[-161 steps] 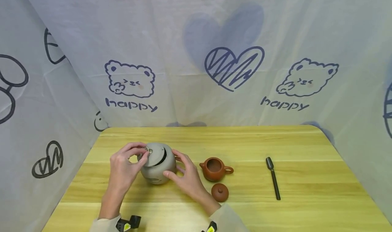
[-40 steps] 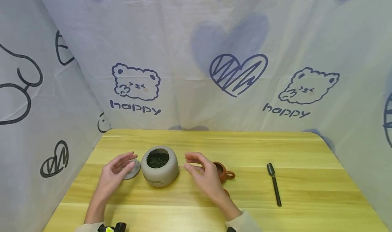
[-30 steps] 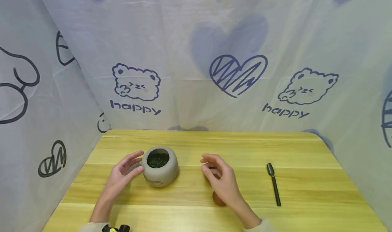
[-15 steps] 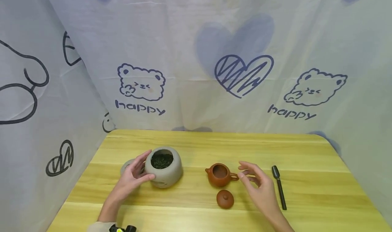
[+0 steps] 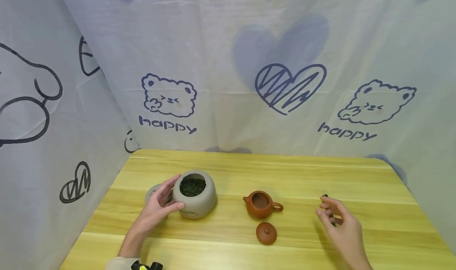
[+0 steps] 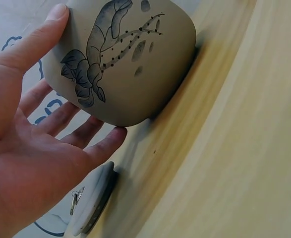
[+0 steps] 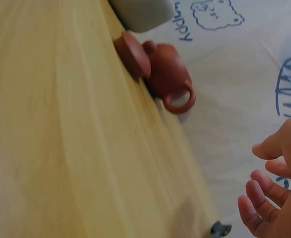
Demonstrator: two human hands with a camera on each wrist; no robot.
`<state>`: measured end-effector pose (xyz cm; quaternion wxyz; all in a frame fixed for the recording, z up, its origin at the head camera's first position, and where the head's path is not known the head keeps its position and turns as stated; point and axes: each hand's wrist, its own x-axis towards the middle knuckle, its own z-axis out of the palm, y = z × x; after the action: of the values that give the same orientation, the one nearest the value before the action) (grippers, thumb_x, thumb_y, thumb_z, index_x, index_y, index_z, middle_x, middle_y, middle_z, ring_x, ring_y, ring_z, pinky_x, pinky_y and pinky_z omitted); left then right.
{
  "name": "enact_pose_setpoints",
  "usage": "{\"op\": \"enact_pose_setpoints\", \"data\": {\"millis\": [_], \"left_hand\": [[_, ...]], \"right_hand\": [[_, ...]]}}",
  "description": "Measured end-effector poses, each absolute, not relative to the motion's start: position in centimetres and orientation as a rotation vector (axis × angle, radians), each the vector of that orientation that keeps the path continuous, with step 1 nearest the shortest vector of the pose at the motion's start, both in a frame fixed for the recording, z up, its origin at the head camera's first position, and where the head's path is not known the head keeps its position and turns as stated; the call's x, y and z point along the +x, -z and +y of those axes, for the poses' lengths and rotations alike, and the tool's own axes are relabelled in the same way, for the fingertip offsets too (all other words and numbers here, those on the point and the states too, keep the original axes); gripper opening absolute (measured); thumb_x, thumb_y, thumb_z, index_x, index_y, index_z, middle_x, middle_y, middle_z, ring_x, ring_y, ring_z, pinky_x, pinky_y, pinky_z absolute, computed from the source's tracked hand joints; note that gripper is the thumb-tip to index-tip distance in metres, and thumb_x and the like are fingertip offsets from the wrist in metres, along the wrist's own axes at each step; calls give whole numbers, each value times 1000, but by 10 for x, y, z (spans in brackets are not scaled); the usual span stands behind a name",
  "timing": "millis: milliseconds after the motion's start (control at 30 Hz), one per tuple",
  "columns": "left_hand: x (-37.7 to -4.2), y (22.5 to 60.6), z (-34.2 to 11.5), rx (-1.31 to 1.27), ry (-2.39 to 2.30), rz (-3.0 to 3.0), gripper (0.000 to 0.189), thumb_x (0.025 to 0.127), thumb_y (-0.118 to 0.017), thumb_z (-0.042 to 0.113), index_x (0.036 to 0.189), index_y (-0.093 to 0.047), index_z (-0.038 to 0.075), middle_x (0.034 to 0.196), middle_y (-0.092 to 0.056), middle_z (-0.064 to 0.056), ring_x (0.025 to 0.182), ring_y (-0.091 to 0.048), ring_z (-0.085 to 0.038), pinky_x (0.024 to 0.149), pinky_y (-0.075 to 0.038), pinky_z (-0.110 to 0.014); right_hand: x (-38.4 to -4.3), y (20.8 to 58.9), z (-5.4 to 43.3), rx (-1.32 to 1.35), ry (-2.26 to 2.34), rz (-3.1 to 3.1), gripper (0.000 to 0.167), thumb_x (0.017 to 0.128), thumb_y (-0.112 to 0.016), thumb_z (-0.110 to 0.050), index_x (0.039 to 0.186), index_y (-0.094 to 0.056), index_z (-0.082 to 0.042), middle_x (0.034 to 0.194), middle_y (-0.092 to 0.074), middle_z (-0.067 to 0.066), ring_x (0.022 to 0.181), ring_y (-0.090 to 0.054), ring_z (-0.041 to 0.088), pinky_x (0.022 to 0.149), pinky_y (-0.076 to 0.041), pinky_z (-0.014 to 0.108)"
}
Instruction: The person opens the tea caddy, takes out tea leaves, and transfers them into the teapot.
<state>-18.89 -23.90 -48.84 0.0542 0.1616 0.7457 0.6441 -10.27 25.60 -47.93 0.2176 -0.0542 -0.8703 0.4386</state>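
My left hand [image 5: 156,204] holds the side of a grey tea jar [image 5: 199,202], its thumb toward the front and its fingers around the left side. The jar has no lid on, and dark tea leaves [image 5: 192,187] show inside. In the left wrist view the jar [image 6: 130,64] bears a painted lotus, and the jar's lid [image 6: 96,196] with a metal ring lies below the hand. Over at the right, my right hand [image 5: 343,226] hovers with loosely bent fingers above a dark tea scoop [image 5: 325,196], mostly hidden by it. In the right wrist view, those fingers [image 7: 257,196] hold nothing.
A brown clay teapot [image 5: 254,212] without its lid stands mid-table, spout to the left and handle to the right. Its round teapot lid [image 5: 266,233] lies in front of it. Behind the wooden table [image 5: 228,254] hangs a printed white cloth [image 5: 228,123].
The jar's lid came off and was laid at the left. My left hand then went to the jar's side. My right hand left the jar and moved right, past the teapot, to above the scoop.
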Motion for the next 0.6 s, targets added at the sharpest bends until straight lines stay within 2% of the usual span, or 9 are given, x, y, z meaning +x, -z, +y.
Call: {"op": "enact_pose_setpoints", "data": {"millis": [367, 500, 600], "left_hand": [[-189, 491, -236, 468, -1971, 2238, 84, 90, -77, 2, 161, -33, 13, 167, -26, -14, 152, -23, -38, 108, -42, -22], [-189, 491, -237, 479, -1981, 2232, 82, 91, -76, 1, 161, -33, 11, 167, -26, -15, 151, -23, -40, 108, -43, -23], [-190, 490, -238, 503, -1986, 2244, 81, 91, -75, -1, 160, -33, 9, 166, -28, -18, 150, -24, -42, 107, -43, -22]], "right_hand": [[-93, 500, 297, -301, -1077, -2625, 37, 91, -81, -16, 122, -67, -1, 111, -71, 17, 79, -59, -8, 63, -55, 16], [-91, 505, 302, -302, -1058, -2659, 42, 87, -84, -12, 122, -67, 3, 113, -71, 21, 77, -62, -3, 62, -56, 18], [-92, 505, 303, -287, -1048, -2699, 45, 85, -85, -10, 122, -66, 5, 113, -70, 24, 79, -66, 7, 61, -56, 19]]}}
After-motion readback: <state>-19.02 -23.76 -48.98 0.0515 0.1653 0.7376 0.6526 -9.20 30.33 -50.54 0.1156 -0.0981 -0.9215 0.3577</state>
